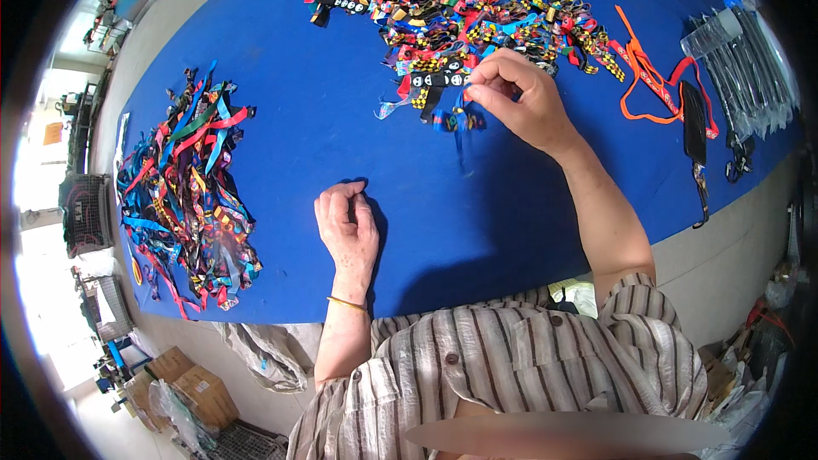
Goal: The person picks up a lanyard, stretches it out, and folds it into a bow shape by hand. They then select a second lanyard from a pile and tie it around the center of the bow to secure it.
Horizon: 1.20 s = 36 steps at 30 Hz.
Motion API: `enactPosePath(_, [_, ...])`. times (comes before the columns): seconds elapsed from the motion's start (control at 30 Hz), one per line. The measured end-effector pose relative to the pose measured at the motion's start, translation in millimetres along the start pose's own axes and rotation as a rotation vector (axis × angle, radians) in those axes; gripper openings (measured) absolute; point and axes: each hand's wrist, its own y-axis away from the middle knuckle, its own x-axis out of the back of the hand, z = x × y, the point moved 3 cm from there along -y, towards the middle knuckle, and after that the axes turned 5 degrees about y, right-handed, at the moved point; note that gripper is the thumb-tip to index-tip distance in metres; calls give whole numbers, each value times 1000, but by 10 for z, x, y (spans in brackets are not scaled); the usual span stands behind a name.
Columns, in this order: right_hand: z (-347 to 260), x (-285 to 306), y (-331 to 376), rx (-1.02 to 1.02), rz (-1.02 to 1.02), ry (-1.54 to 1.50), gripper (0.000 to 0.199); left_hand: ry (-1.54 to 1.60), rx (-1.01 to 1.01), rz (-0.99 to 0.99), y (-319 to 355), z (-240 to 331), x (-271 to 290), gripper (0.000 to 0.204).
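My right hand [515, 98] is raised over the table at the near edge of a big heap of folded fabric straps [460, 13]. Its thumb and fingers pinch a short blue patterned fabric strap [458, 122], which dangles with a thin tail below. Beside it, a black strap with white skull-like prints [434, 81] lies at the heap's edge. My left hand [348, 217] rests on the blue table [298, 119], fingers curled in, with nothing visible in them. To its left lies a second pile of loose, multicoloured straps [192, 196].
At the right lie an orange-red lanyard [652, 85], a black phone-like object [694, 123] and a stack of dark items in clear plastic bags [737, 68]. Cardboard boxes [192, 392] and wire baskets [85, 213] stand off the table at the left.
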Motion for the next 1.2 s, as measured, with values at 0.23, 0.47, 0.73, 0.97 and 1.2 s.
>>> enactPosePath(0.23, [231,-153,-15,-35,167,352,11,-11,-9,-7,-6,30,1,15])
enactPosePath(0.47, [341,-208,-3,58,234,588,17,-2,-7,-3,-3,16,-6,14])
enactPosePath(0.73, [-31,-250,-72,235,-11,693,43,-39,-31,-14,1,13,2,16])
enactPosePath(0.97, [79,-304,-209,263,-156,791,33,-45,-9,-21,5,19,-27,15])
enactPosePath(1.2, [58,-285,-117,268,-98,745,32,-37,-18,-15,-10,28,-12,16])
